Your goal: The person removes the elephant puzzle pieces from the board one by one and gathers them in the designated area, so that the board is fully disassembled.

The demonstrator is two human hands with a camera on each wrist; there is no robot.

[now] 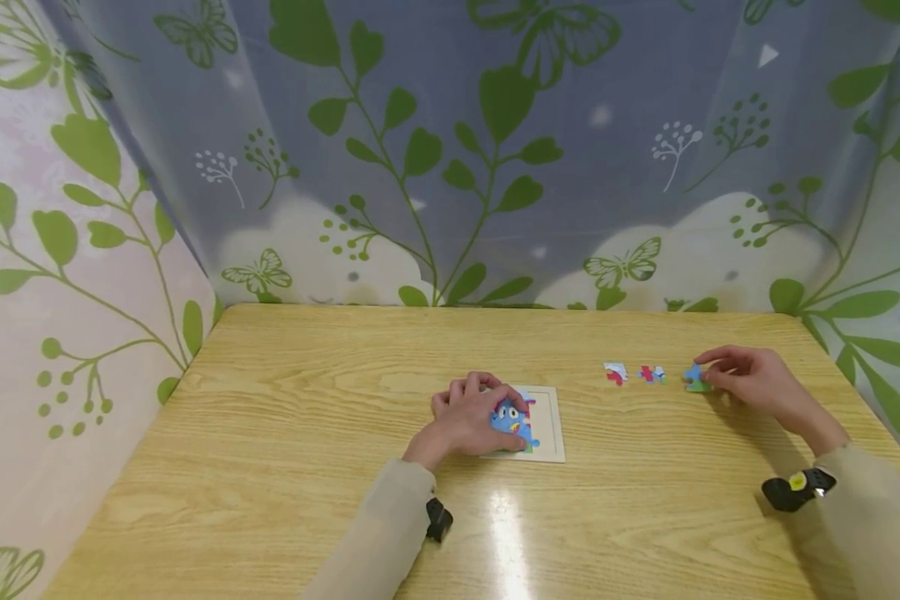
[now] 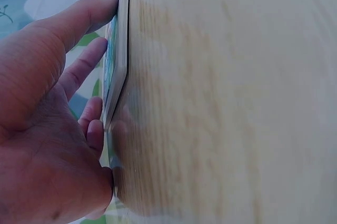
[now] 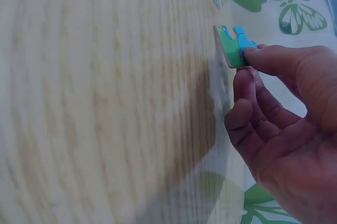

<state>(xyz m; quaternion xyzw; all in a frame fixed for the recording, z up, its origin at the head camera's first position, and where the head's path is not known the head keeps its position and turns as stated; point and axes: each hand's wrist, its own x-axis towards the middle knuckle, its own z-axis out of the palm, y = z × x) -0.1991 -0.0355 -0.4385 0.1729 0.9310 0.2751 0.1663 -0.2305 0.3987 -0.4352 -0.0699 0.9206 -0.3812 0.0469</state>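
My left hand [image 1: 468, 419] rests over a small framed jigsaw puzzle board [image 1: 547, 427]. Its thumb and spread fingertips touch the joined pieces [image 1: 508, 417], which show a blue cartoon face with round eyes. These fill the left part of the board; its right part is bare, and the hand covers some of the picture. Off to the right, my right hand [image 1: 757, 390] pinches a blue and green jigsaw piece [image 3: 229, 49] between thumb and fingertips. That piece is tilted close over the table in the right wrist view.
Two loose spots of pieces lie left of my right hand: a white and red piece [image 1: 616, 372] and red, blue and white pieces [image 1: 651, 374]. All sit on a wooden table [image 1: 292, 433]. A leaf-patterned curtain [image 1: 450, 167] hangs behind its far edge.
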